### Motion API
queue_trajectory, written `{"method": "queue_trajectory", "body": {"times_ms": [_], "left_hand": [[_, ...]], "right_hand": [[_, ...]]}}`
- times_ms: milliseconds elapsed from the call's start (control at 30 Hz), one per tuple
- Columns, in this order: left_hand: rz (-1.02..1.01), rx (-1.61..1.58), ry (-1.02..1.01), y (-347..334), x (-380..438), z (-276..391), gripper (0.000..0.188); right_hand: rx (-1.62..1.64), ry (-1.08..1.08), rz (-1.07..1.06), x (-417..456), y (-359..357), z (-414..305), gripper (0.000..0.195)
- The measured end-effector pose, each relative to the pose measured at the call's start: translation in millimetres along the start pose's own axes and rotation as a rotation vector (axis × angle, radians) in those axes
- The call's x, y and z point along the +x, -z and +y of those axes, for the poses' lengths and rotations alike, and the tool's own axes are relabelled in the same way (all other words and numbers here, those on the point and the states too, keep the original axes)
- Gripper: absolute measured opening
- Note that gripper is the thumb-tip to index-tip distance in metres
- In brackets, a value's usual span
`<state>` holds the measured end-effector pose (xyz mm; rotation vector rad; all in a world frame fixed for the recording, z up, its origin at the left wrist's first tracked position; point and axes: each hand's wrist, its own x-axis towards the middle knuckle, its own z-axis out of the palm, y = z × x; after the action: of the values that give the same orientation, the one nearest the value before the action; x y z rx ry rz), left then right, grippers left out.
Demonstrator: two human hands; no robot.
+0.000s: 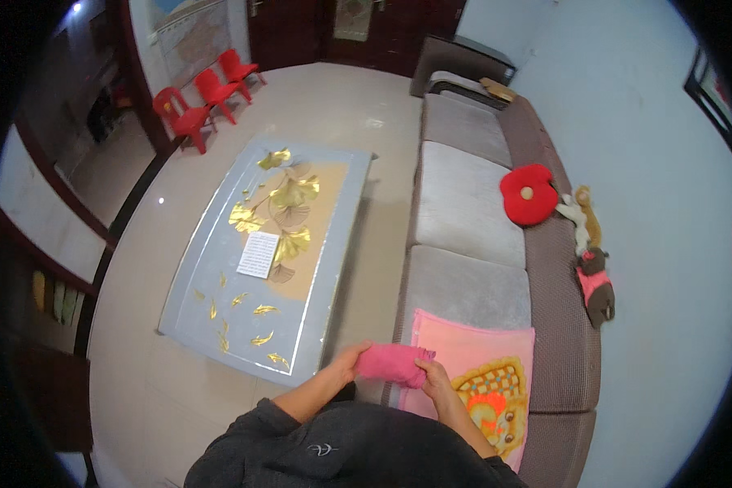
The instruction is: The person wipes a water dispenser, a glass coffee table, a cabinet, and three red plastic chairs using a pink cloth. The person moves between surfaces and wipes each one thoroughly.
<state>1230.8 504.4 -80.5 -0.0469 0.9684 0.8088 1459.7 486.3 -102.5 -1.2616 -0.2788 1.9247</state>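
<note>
A folded pink cloth is held up in front of my body, between both hands. My left hand grips its left end, with the fingers partly hidden by the cloth. At the right end, my right hand pinches the edge with the thumb on top. Below and to the right, a pink blanket with a yellow cartoon animal lies spread over the sofa seat, partly covered by my right forearm.
Left of the grey sofa stands a low table bearing a printed sheet or booklet. A red cushion and stuffed toys rest along the sofa back. Several red chairs stand by the far left wall.
</note>
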Motion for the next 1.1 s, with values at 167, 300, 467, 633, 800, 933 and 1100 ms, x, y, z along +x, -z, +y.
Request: {"method": "queue_trajectory", "body": {"times_ms": [167, 300, 467, 633, 800, 933, 1100], "left_hand": [[0.011, -0.053, -0.142, -2, 5, 70, 0.029], [0.04, -0.112, -0.23, 19, 15, 99, 0.03], [0.148, -0.312, -0.34, 60, 19, 101, 0.031], [0.342, -0.572, -0.425, 88, 13, 86, 0.036], [0.505, -0.783, -0.548, 101, 27, 48, 0.035], [0.611, -0.924, -0.619, 71, 54, 35, 0.033], [0.712, -0.999, -0.602, 45, 80, 29, 0.03]], "right_hand": [[-0.104, 0.009, -0.058, 53, -68, -42, 0.039], [-0.166, -0.075, -0.182, 86, -108, -56, 0.04], [-0.351, -0.224, -0.275, 147, -153, -64, 0.038], [-0.71, -0.355, -0.409, 196, -203, -46, 0.036], [-0.916, -0.447, -0.66, 230, -233, -30, 0.029], [-0.921, -0.591, -0.668, 295, -192, 11, 0.024], [-0.986, -0.651, -0.589, 309, -179, 3, 0.027]]}}
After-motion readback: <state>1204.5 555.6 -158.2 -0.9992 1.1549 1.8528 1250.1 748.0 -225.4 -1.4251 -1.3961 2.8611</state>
